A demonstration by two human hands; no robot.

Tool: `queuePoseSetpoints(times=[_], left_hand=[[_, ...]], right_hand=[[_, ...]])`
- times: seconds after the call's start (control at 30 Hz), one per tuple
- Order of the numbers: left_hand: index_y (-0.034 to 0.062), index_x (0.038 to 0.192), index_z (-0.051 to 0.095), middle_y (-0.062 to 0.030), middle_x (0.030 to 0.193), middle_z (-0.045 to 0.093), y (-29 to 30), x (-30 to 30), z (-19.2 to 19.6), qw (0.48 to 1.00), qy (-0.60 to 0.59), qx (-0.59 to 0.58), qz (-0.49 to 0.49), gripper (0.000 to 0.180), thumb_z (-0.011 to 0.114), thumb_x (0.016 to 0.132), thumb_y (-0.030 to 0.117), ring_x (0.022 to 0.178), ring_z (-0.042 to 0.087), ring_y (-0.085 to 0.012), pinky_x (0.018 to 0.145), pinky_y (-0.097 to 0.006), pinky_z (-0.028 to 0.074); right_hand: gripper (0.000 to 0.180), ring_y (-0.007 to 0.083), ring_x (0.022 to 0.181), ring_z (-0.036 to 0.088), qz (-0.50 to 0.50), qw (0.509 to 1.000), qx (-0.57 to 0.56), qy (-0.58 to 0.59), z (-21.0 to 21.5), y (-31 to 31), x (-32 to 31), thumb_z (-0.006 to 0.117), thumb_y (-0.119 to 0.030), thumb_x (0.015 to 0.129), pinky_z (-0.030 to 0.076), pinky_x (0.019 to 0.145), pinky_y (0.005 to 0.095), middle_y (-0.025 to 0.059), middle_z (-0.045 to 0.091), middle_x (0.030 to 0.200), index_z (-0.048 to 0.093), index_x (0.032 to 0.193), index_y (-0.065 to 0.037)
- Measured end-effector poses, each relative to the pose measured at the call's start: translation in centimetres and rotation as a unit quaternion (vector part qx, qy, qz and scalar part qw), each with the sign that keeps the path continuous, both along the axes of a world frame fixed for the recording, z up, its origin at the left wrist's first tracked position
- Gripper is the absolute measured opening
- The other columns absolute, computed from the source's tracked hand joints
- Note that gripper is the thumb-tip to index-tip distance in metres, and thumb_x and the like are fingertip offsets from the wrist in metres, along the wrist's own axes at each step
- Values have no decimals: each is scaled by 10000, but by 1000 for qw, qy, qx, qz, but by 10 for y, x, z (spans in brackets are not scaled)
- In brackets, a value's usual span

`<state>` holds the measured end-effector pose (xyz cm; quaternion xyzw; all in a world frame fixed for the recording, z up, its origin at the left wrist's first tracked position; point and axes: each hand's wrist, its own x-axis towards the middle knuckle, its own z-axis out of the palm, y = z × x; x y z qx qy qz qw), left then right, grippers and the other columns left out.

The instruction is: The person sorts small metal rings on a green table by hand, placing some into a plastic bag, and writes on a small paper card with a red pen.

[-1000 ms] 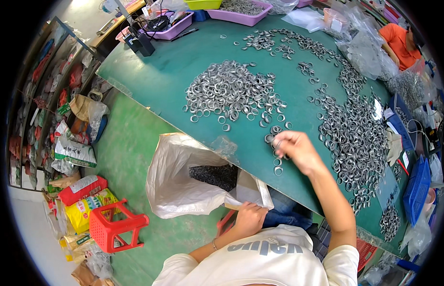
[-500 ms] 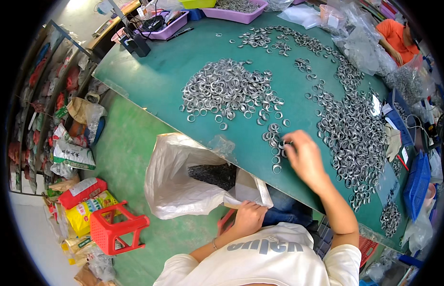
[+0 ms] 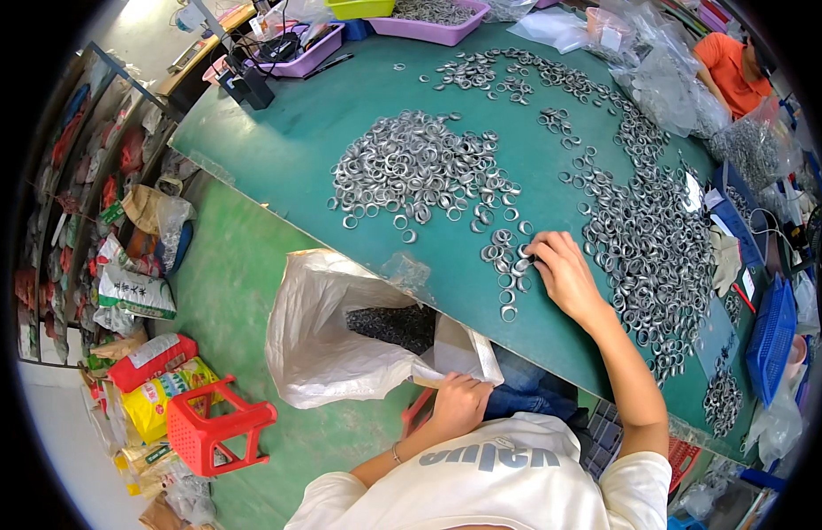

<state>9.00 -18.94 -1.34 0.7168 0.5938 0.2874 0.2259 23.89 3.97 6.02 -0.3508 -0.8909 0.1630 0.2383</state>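
Observation:
My left hand (image 3: 462, 404) is closed on the rim of a white woven sack (image 3: 322, 358), holding its mouth wide below the table edge. Small dark metal pieces (image 3: 391, 325) lie inside the sack. Over the green table (image 3: 278, 150), my right hand (image 3: 565, 276) has its fingers curled together at the right side of a small cluster of metal rings (image 3: 501, 256). A ring shows at its fingertips, partly covered by them. Beyond that cluster lies a heap of grey rings (image 3: 420, 163); a larger spread of rings (image 3: 654, 252) lies to the right.
A red stool (image 3: 212, 428) stands on the floor at left, near filled bags (image 3: 155, 362) and a loaded shelf. Purple trays (image 3: 428, 28) line the table's far edge. Blue baskets (image 3: 771, 340) are at right. Another person in orange (image 3: 729, 75) sits at the far right.
My right hand has shifted slightly up and left, its fingertips now drawn in against the cluster's right side. The left hand stays on the sack rim.

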Motion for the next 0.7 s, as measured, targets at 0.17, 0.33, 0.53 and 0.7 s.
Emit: queuePoseSetpoints(times=[0.17, 0.33, 0.53, 0.7], left_hand=[[34, 846, 701, -100, 733, 666, 0, 0, 1, 1000, -1, 3, 3, 95, 668, 772, 83, 702, 609, -247, 676, -372, 415], [34, 838, 699, -99, 726, 661, 1, 1, 3, 1000, 3, -5, 0, 89, 668, 772, 86, 705, 608, -246, 678, -373, 414], [34, 825, 696, -97, 715, 654, -1, 1, -1, 1000, 8, -6, 4, 79, 665, 775, 86, 707, 608, -243, 681, -372, 413], [35, 829, 700, -97, 720, 659, 1, 2, 1, 1000, 16, 3, 0, 82, 664, 776, 86, 698, 608, -243, 677, -369, 413]], right_hand=[[187, 266, 975, 522, 19, 996, 12, -81, 1, 1, 8, 649, -20, 771, 408, 847, 385, 81, 560, 1026, 606, 953, -33], [111, 284, 902, 558, -42, 993, -84, 66, -2, -4, 10, 621, -4, 822, 442, 780, 358, 109, 566, 966, 577, 925, -12], [120, 261, 918, 600, 54, 952, -248, 168, 12, -50, -37, 613, -20, 850, 482, 808, 340, 124, 586, 1003, 572, 962, -5], [230, 352, 1025, 575, 143, 954, -197, 175, 5, -77, -69, 621, -21, 833, 475, 885, 390, 161, 590, 1097, 587, 1060, -8]])
